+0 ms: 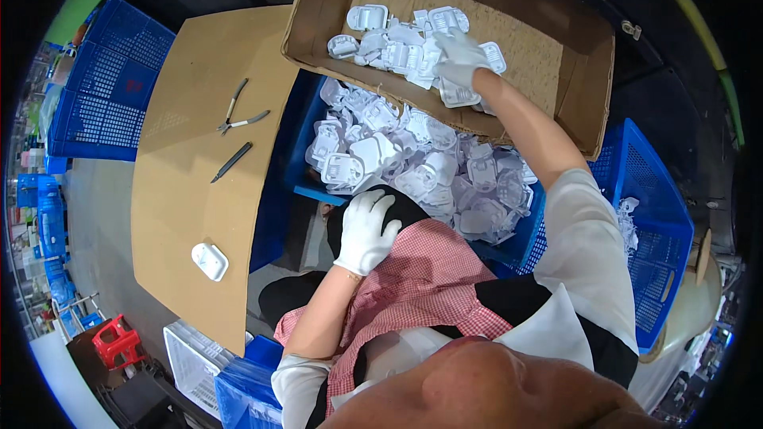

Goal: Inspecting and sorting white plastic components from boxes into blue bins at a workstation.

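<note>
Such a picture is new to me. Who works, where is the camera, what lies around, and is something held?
No machine: one person works by hand. A head-worn fisheye camera looks down, bending straight edges. The white-gloved right hand reaches into a brown cardboard box, onto white plastic parts; whether it grips one is unclear. The white-gloved left hand rests on the lap, seemingly empty. Nearer the body, a blue plastic crate holds more such parts. On the tan cardboard surface lie pale-handled pliers, a slim dark tool and one rounded white plastic piece.

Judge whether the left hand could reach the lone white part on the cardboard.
Probably yes: the left hand looks empty, and nothing visible covers the lone white part on the cardboard.
</note>
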Demonstrator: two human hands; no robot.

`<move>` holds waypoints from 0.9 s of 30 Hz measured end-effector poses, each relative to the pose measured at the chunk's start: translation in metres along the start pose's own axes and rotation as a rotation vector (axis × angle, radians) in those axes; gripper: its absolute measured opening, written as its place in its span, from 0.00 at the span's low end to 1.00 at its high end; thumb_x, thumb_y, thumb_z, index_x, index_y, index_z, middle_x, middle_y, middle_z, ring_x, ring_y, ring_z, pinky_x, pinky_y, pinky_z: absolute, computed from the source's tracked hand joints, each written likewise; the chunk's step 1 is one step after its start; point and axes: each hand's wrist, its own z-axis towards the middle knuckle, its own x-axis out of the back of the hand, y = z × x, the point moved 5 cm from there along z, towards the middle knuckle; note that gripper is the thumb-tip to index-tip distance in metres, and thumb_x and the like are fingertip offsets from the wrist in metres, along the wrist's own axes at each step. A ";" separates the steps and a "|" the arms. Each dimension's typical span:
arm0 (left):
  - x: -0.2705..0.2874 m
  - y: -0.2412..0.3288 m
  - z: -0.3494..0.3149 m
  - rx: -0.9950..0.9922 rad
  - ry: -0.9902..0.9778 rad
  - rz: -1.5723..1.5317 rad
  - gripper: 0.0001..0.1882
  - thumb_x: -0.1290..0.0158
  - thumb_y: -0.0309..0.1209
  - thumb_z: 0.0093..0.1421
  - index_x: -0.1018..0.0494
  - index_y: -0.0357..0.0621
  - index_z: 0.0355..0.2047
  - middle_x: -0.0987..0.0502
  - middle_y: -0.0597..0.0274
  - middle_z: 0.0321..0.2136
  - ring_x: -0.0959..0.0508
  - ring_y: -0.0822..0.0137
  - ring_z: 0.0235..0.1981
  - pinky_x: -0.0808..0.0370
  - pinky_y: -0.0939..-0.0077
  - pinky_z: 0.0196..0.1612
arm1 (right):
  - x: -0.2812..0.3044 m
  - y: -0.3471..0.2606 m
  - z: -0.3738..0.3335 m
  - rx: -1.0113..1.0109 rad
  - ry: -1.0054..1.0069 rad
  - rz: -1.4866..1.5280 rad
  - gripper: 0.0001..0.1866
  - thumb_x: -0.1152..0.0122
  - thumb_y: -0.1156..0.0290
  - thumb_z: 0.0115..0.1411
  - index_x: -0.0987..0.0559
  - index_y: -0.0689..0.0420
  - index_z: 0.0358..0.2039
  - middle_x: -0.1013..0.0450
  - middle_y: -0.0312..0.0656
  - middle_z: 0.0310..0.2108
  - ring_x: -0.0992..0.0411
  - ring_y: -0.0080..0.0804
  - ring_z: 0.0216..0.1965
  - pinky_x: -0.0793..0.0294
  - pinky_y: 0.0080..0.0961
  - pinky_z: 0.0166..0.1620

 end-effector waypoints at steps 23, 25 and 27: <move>0.033 0.006 0.006 0.191 0.114 -0.315 0.18 0.42 0.28 0.54 0.27 0.37 0.46 0.25 0.48 0.47 0.26 0.49 0.51 0.31 0.64 0.56 | 0.125 -0.096 -0.092 0.285 0.154 0.691 0.30 0.37 0.77 0.57 0.33 0.58 0.60 0.26 0.48 0.37 0.24 0.37 0.37 0.25 0.28 0.42; 0.040 0.008 0.007 0.243 0.118 -0.376 0.17 0.43 0.28 0.55 0.27 0.36 0.45 0.25 0.48 0.46 0.26 0.50 0.50 0.30 0.65 0.55 | 0.126 -0.105 -0.092 0.367 0.208 0.715 0.31 0.36 0.77 0.55 0.33 0.59 0.60 0.26 0.47 0.37 0.25 0.38 0.36 0.25 0.29 0.41; 0.044 0.009 0.006 0.271 0.126 -0.398 0.17 0.43 0.28 0.55 0.27 0.36 0.45 0.25 0.49 0.47 0.26 0.50 0.50 0.30 0.65 0.55 | 0.128 -0.111 -0.093 0.402 0.254 0.720 0.29 0.36 0.75 0.56 0.32 0.59 0.59 0.26 0.47 0.36 0.25 0.38 0.35 0.26 0.29 0.41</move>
